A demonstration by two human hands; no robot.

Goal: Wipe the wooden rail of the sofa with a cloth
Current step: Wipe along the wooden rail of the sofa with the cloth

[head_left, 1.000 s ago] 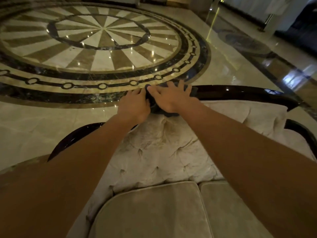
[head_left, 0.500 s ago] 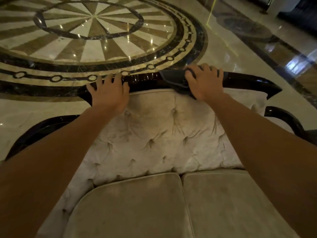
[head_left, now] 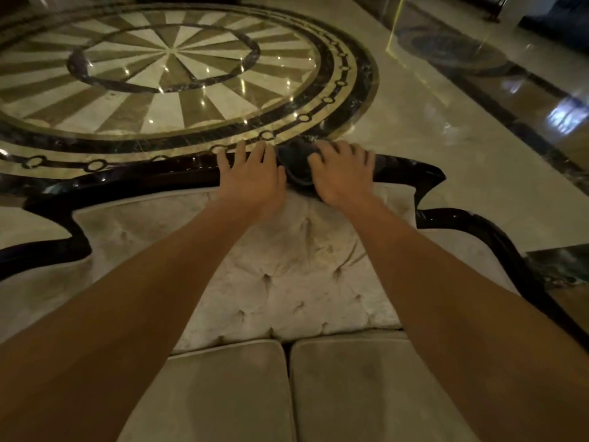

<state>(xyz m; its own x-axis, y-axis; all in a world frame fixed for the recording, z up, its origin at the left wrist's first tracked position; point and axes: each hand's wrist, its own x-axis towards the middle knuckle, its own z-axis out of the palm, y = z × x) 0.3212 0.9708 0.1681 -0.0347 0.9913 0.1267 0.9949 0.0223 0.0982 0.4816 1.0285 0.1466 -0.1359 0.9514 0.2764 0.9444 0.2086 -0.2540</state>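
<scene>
A dark glossy wooden rail (head_left: 134, 178) runs along the top of the sofa's tufted beige back (head_left: 296, 266). A dark cloth (head_left: 294, 164) lies bunched on the rail near its middle. My right hand (head_left: 342, 175) presses down on the cloth's right part, fingers spread over it and curled over the rail. My left hand (head_left: 250, 175) lies flat on the rail just left of the cloth, fingers apart, its edge touching the cloth. Part of the cloth is hidden under my right hand.
Two beige seat cushions (head_left: 350, 393) lie below my forearms. Curved dark wooden arms (head_left: 497, 237) frame the sofa at both sides. Behind the sofa spreads a polished marble floor with a round sunburst inlay (head_left: 172, 65).
My right hand has slid the cloth leftward along the rail, back toward my left hand. The two hands are now close together again; the view has shifted.
</scene>
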